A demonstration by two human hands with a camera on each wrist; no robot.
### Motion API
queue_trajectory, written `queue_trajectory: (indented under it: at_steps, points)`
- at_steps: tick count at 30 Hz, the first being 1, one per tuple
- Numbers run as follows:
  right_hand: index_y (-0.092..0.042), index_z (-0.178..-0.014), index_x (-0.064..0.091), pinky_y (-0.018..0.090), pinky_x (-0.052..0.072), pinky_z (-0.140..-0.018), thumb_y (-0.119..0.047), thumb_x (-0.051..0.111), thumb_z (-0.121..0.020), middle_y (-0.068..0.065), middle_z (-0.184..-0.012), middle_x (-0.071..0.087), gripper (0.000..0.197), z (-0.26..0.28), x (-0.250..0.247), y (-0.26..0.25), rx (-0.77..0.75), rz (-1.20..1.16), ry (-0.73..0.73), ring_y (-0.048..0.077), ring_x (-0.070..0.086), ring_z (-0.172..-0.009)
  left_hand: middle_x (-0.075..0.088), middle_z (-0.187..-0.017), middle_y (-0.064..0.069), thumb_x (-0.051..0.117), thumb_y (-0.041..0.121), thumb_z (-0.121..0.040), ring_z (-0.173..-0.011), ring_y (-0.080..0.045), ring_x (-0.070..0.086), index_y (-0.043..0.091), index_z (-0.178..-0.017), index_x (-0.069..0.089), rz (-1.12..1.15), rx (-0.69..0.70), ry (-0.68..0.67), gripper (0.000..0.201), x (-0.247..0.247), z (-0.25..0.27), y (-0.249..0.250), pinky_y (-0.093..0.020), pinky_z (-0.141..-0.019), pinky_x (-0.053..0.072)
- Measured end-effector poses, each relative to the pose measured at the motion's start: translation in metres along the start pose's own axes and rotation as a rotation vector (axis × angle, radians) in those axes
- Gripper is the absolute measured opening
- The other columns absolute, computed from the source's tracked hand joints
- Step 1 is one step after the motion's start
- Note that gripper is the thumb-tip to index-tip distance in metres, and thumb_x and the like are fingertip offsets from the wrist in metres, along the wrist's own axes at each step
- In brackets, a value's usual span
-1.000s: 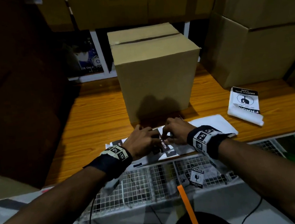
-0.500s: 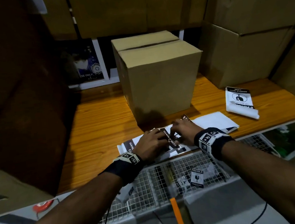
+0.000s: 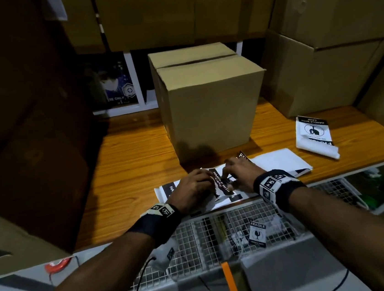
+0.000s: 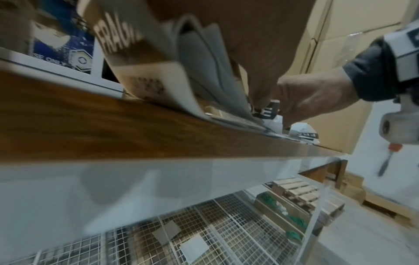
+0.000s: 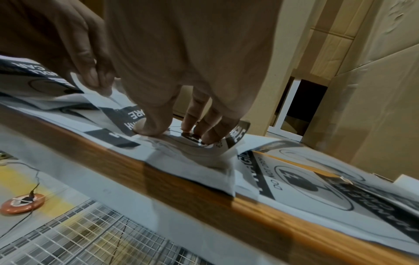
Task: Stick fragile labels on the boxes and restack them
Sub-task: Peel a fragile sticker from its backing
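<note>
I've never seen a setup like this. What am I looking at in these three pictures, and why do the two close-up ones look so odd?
No machine here: a person works with bare hands, wearing three cameras. The wide picture comes from the head, looking down at both arms. The two odd ones come from cameras strapped to each wrist, looking along the hand, so everything looms large and tilted.

On the wooden table stands a closed cardboard box, with bigger boxes stacked around. Near the front edge lie sheets of labels printed "Fragile" and "Handle with care"; another folded sheet lies to the right.

The left hand pinches the edge of a label that is curling up off its sheet. The right hand presses down beside it; its fingers rest on the glossy backing paper. The box carries no label yet on the sides shown.
</note>
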State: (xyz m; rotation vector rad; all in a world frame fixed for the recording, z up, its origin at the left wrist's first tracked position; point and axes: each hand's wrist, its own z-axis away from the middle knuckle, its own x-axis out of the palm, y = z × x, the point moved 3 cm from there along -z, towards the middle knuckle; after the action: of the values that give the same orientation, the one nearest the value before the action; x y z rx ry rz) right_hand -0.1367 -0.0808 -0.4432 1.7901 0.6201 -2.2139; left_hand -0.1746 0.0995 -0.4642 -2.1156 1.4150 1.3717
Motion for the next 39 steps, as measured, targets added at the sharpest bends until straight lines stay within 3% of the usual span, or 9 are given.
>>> queue_trajectory:
  at_steps: [9, 14, 19, 22, 25, 29, 33, 35, 39]
  points:
    - [-0.026, -0.115, 0.066, 0.042, 0.041, -0.104, -0.026, 0.075, -0.085, 0.003, -0.13, 0.051, 0.031, 0.002, -0.001, 0.0, -0.002, -0.002, -0.019, 0.025, 0.044, -0.123, 0.073, -0.1, 0.001, 0.07, 0.028, -0.091, -0.108, -0.023, 0.062, 0.014, -0.09, 0.077, -0.055, -0.05, 0.002, 0.016, 0.002, 0.017, -0.01, -0.039, -0.082, 0.054]
    - [-0.025, -0.119, 0.062, 0.037, 0.042, -0.098, -0.023, 0.073, -0.086, 0.004, -0.127, 0.05, 0.035, 0.004, -0.001, 0.0, -0.01, 0.025, -0.004, 0.028, 0.046, -0.119, 0.071, -0.121, -0.004, 0.073, 0.017, -0.09, -0.114, -0.026, 0.063, 0.012, -0.116, 0.074, -0.097, -0.046, -0.054, 0.027, -0.005, 0.022, -0.007, -0.039, -0.092, 0.055]
    - [-0.031, -0.148, 0.029, 0.042, 0.043, -0.1, -0.025, 0.069, -0.089, 0.008, -0.14, 0.044, 0.072, 0.008, 0.004, -0.005, 0.01, 0.112, -0.048, 0.033, 0.044, -0.123, 0.064, -0.135, -0.006, 0.051, 0.022, -0.098, -0.115, -0.024, 0.065, 0.008, -0.13, 0.065, -0.177, 0.071, -0.103, 0.038, -0.014, 0.038, 0.002, -0.033, -0.097, 0.053]
    - [-0.042, -0.15, 0.019, 0.042, 0.046, -0.097, -0.02, 0.068, -0.088, 0.011, -0.133, 0.041, 0.082, 0.013, 0.009, -0.01, -0.037, 0.212, -0.09, 0.033, 0.042, -0.117, 0.053, -0.147, -0.004, 0.056, 0.025, -0.099, -0.114, -0.022, 0.066, 0.011, -0.139, 0.058, -0.189, 0.013, -0.079, 0.042, -0.017, 0.045, 0.002, -0.033, -0.089, 0.057]
    - [-0.047, -0.149, 0.018, 0.046, 0.046, -0.095, -0.031, 0.067, -0.088, 0.013, -0.13, 0.04, 0.079, 0.014, 0.013, -0.011, -0.068, 0.294, -0.086, 0.035, 0.041, -0.112, 0.064, -0.135, -0.004, 0.055, 0.033, -0.096, -0.106, -0.015, 0.07, 0.012, -0.131, 0.065, -0.079, -0.187, 0.023, 0.042, -0.034, 0.05, -0.002, -0.028, -0.087, 0.057]
    - [-0.047, -0.15, 0.018, 0.046, 0.043, -0.096, -0.039, 0.062, -0.091, 0.015, -0.131, 0.039, 0.074, 0.013, 0.014, -0.011, -0.09, 0.346, -0.083, 0.037, 0.041, -0.112, 0.074, -0.086, -0.007, 0.05, 0.045, -0.096, -0.077, -0.024, 0.068, 0.017, -0.082, 0.07, -0.039, -0.733, -0.039, 0.037, -0.041, 0.012, -0.005, -0.034, -0.066, 0.047]
    - [-0.048, -0.149, 0.023, 0.044, 0.043, -0.095, -0.04, 0.06, -0.092, 0.015, -0.127, 0.039, 0.068, 0.012, 0.015, -0.01, -0.11, 0.34, -0.087, 0.036, 0.041, -0.111, 0.071, -0.093, -0.016, 0.053, 0.059, -0.095, -0.09, -0.033, 0.067, 0.008, -0.084, 0.071, 0.064, -1.192, -0.206, 0.055, -0.013, -0.023, -0.01, -0.032, -0.069, 0.047]
    - [-0.048, -0.145, 0.031, 0.044, 0.043, -0.094, -0.04, 0.061, -0.091, 0.013, -0.123, 0.041, 0.063, 0.012, 0.012, -0.009, -0.126, 0.315, -0.086, 0.036, 0.041, -0.11, 0.069, -0.103, -0.018, 0.053, 0.064, -0.092, -0.099, -0.037, 0.064, 0.006, -0.096, 0.071, 0.05, -1.288, -0.228, 0.061, -0.002, -0.026, -0.008, -0.032, -0.07, 0.043]
    - [-0.048, -0.142, 0.04, 0.04, 0.04, -0.094, -0.038, 0.061, -0.09, 0.011, -0.12, 0.044, 0.056, 0.011, 0.011, -0.004, -0.152, 0.267, -0.082, 0.034, 0.041, -0.11, 0.066, -0.092, -0.015, 0.06, 0.068, -0.085, -0.09, -0.035, 0.065, 0.009, -0.083, 0.068, 0.01, -1.326, -0.228, 0.06, 0.009, -0.027, -0.007, -0.032, -0.066, 0.041]
